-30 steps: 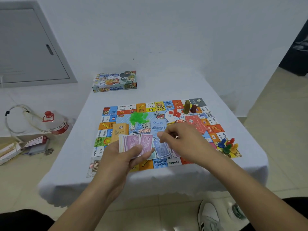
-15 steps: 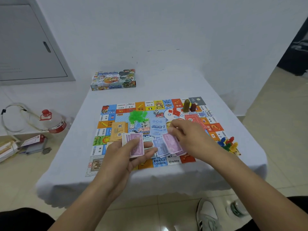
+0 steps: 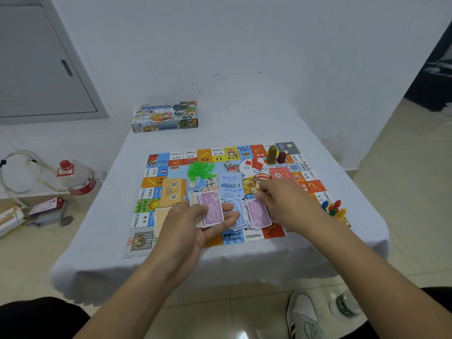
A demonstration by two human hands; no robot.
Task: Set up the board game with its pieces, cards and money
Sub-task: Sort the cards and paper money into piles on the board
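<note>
White-clothed square table (image 3: 244, 123) against a pale wall, tiled floor around it — the setting for one part-dealt game.

Left hand (image 3: 193, 228): fingers and thumb curled round a fanned stack of paper banknotes, purple note on top (image 3: 211, 211), held just above the near edge of the board. Right hand (image 3: 281, 204): fingers bent down onto a loose purple banknote (image 3: 259, 214) at the top of a small pile on the board; pinching or merely pressing cannot be told. Beside that pile, between the hands, a spread of blue paper notes (image 3: 238, 216); pale yellow notes (image 3: 161, 216) lie under the left wrist side.

Multicoloured square game board (image 3: 171, 157), flat and centred on the table. On it: orange card deck (image 3: 172, 192), pale blue card (image 3: 230, 185), red card deck (image 3: 278, 173), heap of translucent green plastic houses (image 3: 200, 170), scatter of small red plastic blocks (image 3: 254, 163), white die (image 3: 227, 163), two upright tower pieces — olive and dark red (image 3: 275, 155). Cluster of blue, red, green and yellow pawns (image 3: 333, 207) at the right edge.

Progress, as judged: board, cards and pieces are out; money is mid-sort by colour, with most of the stack in hand yet to be dealt.

Printed cardboard game box (image 3: 165, 116), closed, at the far left corner of the table.
</note>
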